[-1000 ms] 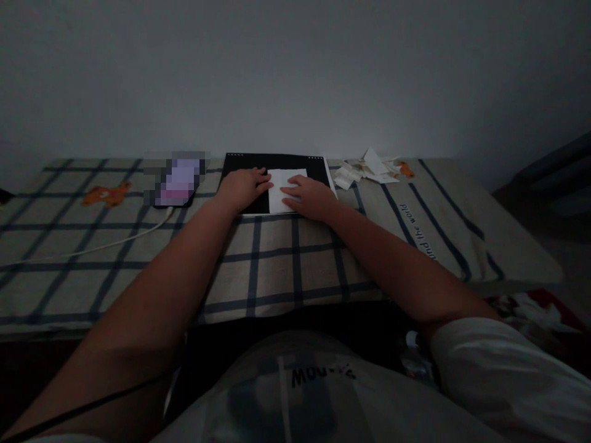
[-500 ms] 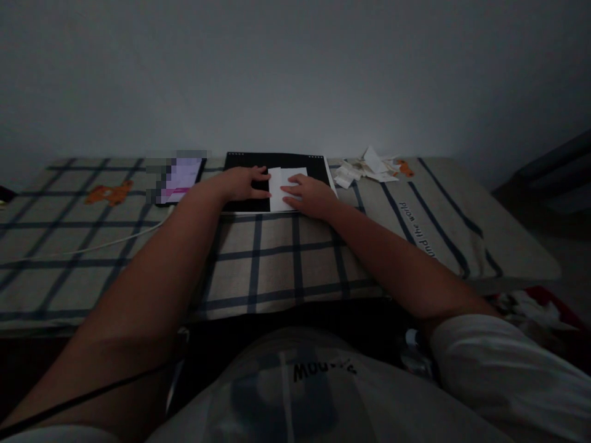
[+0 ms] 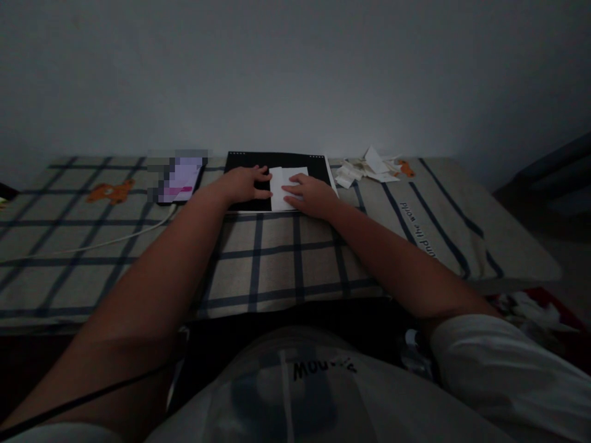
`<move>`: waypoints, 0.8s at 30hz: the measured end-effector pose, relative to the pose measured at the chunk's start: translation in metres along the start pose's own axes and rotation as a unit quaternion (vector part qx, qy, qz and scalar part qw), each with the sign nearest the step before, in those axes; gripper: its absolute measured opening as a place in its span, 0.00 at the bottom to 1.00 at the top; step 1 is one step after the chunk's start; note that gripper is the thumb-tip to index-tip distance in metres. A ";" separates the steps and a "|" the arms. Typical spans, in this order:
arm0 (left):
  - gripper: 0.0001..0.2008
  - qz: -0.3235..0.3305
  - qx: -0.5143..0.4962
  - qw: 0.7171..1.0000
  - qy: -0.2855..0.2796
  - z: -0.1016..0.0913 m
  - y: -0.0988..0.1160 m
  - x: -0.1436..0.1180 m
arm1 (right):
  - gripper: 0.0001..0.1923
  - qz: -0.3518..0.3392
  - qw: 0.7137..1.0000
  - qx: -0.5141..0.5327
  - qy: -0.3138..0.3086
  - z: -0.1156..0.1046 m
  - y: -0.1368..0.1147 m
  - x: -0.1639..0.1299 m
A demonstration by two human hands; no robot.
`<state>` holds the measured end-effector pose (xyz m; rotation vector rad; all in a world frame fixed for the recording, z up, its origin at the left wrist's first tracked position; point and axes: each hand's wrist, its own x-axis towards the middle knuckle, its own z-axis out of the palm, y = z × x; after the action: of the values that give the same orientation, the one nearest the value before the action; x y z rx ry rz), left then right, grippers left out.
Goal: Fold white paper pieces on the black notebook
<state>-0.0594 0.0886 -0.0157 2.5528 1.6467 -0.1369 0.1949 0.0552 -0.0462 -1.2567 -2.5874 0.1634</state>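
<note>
— What do we have under our hands?
— A white paper (image 3: 282, 187), just above the frame's centre, lying flat on a black mat (image 3: 249, 165).
— And the grip?
— Nothing pinched. Our left hand (image 3: 244, 184) lies flat on the mat, fingers stretched, tips touching the paper's left edge. Our right hand (image 3: 310, 194) lies palm down on the paper's right part, fingers spread loosely and pressing it.
— What's around the mat?
— It sits on a checked cloth (image 3: 277, 258) with dark stripes. Just left of it lies a phone (image 3: 178, 178) with a lit screen, a white cable (image 3: 92, 246) running from it toward the left edge. Right of the mat, near the wall, lies a heap of paper scraps (image 3: 367, 166).
</note>
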 end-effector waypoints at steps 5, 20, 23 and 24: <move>0.48 0.008 0.008 1.000 -0.014 0.000 0.001 -0.002 | 0.28 -0.001 1.000 0.001 0.001 0.000 0.000 0.000; 0.68 0.018 0.027 0.998 -0.052 -0.001 0.010 -0.002 | 0.28 0.001 1.000 -0.004 -0.006 -0.001 -0.002 0.000; 0.70 0.025 0.018 0.998 -0.050 0.000 0.009 -0.003 | 0.27 0.001 1.000 0.000 0.001 -0.001 -0.001 0.000; 0.69 0.024 0.016 0.998 -0.052 0.000 0.008 -0.003 | 0.27 0.000 1.000 0.000 0.002 -0.001 -0.001 0.000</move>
<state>-0.0530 0.0822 -0.0150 2.5591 1.5572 -0.2914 0.1944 0.0546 -0.0455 -1.2543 -2.5842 0.1619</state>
